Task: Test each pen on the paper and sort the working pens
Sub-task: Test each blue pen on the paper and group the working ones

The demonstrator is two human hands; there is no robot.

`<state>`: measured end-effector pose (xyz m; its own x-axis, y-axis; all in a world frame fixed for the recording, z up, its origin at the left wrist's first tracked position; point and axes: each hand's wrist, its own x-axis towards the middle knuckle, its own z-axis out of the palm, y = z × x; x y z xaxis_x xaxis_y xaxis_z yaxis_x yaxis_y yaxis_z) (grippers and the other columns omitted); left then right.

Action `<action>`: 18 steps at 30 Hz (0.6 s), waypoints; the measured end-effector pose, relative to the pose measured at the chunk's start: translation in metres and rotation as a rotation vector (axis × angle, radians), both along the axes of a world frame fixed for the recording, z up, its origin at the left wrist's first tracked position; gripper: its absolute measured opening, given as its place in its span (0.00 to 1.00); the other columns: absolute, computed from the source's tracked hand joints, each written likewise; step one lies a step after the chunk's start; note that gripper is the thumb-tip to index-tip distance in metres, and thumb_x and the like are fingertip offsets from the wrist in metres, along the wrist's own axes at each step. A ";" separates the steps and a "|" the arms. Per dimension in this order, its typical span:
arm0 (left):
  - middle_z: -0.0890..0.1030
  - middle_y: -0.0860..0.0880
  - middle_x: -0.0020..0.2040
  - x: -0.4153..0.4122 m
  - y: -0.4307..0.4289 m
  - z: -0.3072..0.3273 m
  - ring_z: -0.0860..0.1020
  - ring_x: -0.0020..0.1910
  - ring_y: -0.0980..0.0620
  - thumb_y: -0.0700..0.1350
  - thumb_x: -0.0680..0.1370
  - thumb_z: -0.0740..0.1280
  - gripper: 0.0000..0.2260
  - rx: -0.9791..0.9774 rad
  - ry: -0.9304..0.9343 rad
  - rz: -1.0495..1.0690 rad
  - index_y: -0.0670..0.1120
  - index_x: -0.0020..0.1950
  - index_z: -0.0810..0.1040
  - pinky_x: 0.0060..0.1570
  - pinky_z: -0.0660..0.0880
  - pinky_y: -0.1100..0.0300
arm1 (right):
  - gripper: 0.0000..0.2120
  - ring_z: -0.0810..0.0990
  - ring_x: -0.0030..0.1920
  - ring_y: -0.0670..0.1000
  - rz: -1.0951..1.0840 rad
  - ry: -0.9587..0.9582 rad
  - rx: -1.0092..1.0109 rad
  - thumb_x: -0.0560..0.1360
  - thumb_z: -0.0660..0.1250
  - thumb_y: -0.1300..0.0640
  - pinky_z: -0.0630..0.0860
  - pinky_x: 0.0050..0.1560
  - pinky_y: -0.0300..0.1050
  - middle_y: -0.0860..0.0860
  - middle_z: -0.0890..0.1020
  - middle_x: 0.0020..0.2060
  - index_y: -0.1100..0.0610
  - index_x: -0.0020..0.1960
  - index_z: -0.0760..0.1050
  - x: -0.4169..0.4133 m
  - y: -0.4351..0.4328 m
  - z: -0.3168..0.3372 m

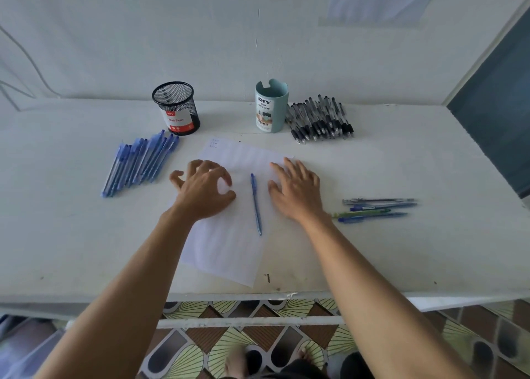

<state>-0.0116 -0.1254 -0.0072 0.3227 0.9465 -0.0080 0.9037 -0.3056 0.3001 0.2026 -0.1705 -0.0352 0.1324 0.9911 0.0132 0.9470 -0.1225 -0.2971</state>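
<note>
A white lined sheet of paper (229, 244) lies in the middle of the table, with faint scribbles near its top left corner. One blue pen (256, 203) lies lengthwise on it, between my hands. My left hand (203, 190) hovers over the sheet's left part with fingers spread and curled, holding nothing. My right hand (295, 189) rests flat on the sheet's right edge, fingers straight. A pile of blue pens (140, 162) lies at the left. A pile of black pens (319, 119) lies at the back right.
A black mesh pen cup (176, 107) and a pale teal desk organizer cup (271, 106) stand at the back near the wall. Several mixed pens (375, 209) lie side by side at the right. The table's front edge (258, 295) runs above a patterned floor.
</note>
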 end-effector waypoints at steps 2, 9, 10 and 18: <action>0.75 0.52 0.62 0.011 -0.006 -0.001 0.65 0.68 0.47 0.57 0.77 0.61 0.07 0.051 -0.047 0.015 0.57 0.47 0.76 0.59 0.56 0.45 | 0.25 0.52 0.79 0.54 -0.009 0.015 0.012 0.82 0.54 0.44 0.50 0.74 0.53 0.50 0.57 0.80 0.45 0.78 0.60 0.001 0.000 0.000; 0.75 0.53 0.42 0.045 -0.022 -0.001 0.73 0.47 0.50 0.62 0.76 0.63 0.17 0.042 0.053 0.042 0.48 0.43 0.75 0.52 0.62 0.49 | 0.23 0.53 0.79 0.53 -0.021 0.052 0.022 0.82 0.56 0.47 0.50 0.74 0.53 0.49 0.58 0.79 0.44 0.77 0.63 0.002 0.000 0.002; 0.76 0.51 0.41 0.045 -0.022 0.002 0.75 0.47 0.48 0.57 0.76 0.64 0.14 0.029 0.034 0.047 0.47 0.43 0.77 0.51 0.64 0.51 | 0.23 0.53 0.79 0.53 -0.023 0.054 0.021 0.82 0.55 0.47 0.50 0.74 0.53 0.50 0.58 0.79 0.45 0.77 0.62 0.002 -0.001 0.001; 0.81 0.43 0.47 0.031 -0.016 0.030 0.81 0.44 0.43 0.45 0.82 0.58 0.06 -0.170 -0.419 0.206 0.44 0.57 0.71 0.44 0.78 0.51 | 0.25 0.50 0.79 0.54 -0.012 0.064 0.030 0.76 0.54 0.46 0.50 0.75 0.57 0.52 0.59 0.79 0.49 0.71 0.66 -0.007 -0.004 0.004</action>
